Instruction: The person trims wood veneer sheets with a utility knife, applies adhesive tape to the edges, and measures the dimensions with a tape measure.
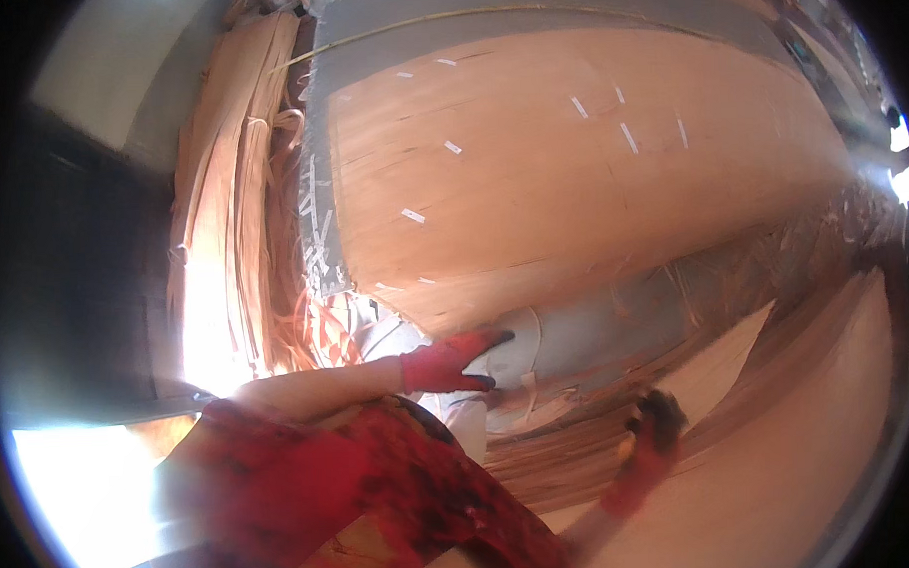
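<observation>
A wide thin wood veneer sheet with several short white tape strips lies over a grey tabletop. My left hand, in a red glove with dark fingertips, is stretched out by the sheet's near edge, thumb and fingers apart and holding nothing. Lower right, my right hand, in a red and black glove, is over a stack of veneer. Its fingers look curled but are blurred. A small yellow patch shows beside them; I cannot make out what it is. A pale pointed veneer piece lies just beyond that hand.
Long veneer strips are piled along the left side, with curled scraps beneath. A thin light strip runs across the far part of the table. More tape pieces stick to its left edge. Another veneer sheet spreads at lower right.
</observation>
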Demonstrator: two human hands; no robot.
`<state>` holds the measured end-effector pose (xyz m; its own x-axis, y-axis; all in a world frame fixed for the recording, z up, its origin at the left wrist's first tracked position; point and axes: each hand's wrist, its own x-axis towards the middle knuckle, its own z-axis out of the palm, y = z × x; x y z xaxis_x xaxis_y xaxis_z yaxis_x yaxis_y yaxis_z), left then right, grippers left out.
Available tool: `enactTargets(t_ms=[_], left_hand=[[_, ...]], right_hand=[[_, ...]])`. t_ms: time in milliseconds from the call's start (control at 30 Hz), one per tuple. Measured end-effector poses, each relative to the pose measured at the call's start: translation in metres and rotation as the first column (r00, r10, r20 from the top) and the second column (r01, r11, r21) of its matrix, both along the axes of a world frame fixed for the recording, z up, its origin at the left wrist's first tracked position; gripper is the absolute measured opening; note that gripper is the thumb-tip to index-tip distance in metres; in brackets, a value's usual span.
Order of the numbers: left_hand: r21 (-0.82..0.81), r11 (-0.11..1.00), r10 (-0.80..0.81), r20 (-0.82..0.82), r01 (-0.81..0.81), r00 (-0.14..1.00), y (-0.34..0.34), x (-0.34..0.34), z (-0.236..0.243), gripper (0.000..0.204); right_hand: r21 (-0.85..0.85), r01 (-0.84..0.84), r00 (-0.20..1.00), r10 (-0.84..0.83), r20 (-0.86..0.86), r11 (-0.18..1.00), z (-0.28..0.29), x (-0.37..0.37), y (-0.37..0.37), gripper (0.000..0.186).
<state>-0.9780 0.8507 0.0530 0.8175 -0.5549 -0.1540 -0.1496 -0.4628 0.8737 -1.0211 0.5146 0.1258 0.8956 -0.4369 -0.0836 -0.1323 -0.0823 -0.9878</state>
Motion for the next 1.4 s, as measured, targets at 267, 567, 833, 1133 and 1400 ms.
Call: enactTargets(t_ms=[267,567,833,1133,1400], left_hand=[[-0.504,0.808,0.309,-0.080,-0.306,0.948,0.038,0.053,0.008,0.116],[-0.740,0.322,0.361,-0.480,-0.590,0.799,0.128,0.125,-0.039,0.073],[-0.726,-0.175,0.014,-0.677,-0.665,0.736,0.164,0.135,-0.057,0.045],[-0.198,-0.316,0.508,-0.862,-0.928,0.011,0.141,0.150,-0.054,0.051],[0.199,0.520,0.854,-0.125,-0.831,0.504,0.189,0.122,0.029,0.051]], right_hand=[[0.159,-0.441,0.884,0.459,-0.093,0.883,0.046,0.141,0.216,0.025],[0.448,-0.496,0.788,0.602,-0.127,0.744,-0.013,0.246,0.354,0.020],[0.093,-0.907,0.387,0.901,-0.197,0.410,-0.088,0.255,0.357,0.033],[0.062,-0.980,0.158,0.935,-0.318,0.187,-0.034,0.391,0.294,0.033],[-0.299,-0.954,-0.007,1.000,-0.011,-0.010,0.011,0.485,0.341,0.057]])
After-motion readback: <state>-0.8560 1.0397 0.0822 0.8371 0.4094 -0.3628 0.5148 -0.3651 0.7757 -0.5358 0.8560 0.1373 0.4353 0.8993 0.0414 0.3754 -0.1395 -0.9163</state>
